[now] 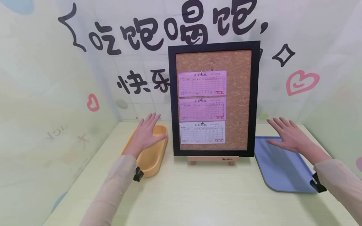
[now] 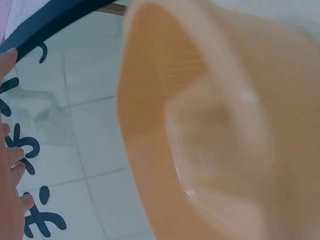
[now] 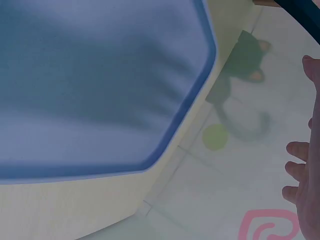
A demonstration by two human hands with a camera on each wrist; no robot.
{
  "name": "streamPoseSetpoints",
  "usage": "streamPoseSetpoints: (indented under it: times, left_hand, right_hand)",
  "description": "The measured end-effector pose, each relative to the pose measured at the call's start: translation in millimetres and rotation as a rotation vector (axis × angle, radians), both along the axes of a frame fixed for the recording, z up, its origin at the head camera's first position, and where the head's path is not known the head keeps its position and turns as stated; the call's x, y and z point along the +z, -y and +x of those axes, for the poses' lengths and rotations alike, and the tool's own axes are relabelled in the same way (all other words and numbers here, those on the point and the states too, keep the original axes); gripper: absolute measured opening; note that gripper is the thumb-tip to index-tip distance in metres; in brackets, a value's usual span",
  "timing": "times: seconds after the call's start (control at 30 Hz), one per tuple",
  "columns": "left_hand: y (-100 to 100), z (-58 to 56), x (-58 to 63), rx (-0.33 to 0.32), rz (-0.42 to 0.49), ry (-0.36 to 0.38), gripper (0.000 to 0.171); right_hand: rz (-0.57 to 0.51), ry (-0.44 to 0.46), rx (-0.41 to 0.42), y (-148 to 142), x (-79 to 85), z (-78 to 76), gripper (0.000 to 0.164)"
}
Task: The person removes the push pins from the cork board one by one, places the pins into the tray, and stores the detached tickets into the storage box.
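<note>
Above the yellow-orange tray (image 1: 152,171) on the left, my left hand (image 1: 145,135) hovers with its fingers straight and spread, holding nothing. On the other side, my right hand (image 1: 291,135) is held out flat over the blue tray (image 1: 278,171), also with nothing in it; its shadow falls on the tray in the right wrist view. Between the hands stands a black-framed cork board (image 1: 238,103). Pinned to it one above another are an upper pink receipt slip (image 1: 202,84), a lower pink slip (image 1: 202,110) and a white slip (image 1: 202,133).
A small wooden easel (image 1: 212,158) supports the board on the pale table (image 1: 181,197). Behind it hangs a white wall sheet (image 1: 135,62) with black lettering and hearts. Side walls close in the left and right of the table.
</note>
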State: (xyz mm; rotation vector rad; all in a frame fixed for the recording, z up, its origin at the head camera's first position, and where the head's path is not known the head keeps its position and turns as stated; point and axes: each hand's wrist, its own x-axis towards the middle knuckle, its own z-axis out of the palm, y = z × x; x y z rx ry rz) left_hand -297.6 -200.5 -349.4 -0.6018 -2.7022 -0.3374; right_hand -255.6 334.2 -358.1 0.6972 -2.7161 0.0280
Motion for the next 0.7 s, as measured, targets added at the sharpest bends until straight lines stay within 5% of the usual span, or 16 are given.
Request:
streamPoseSetpoints:
  times: [0.3,0.7]
  left_hand:
    - [-22,-12.9,31.4,-0.016,0.213,-0.08,0.082]
    - [-52,-21.1,60.3,-0.003,0.423,-0.035,0.079]
  right_hand:
    - [0.025,-0.017,0.014,2,14.4,-1.8,0.08]
    - [0.006,-0.051,0.039,10,27.5,-5.2,0.08]
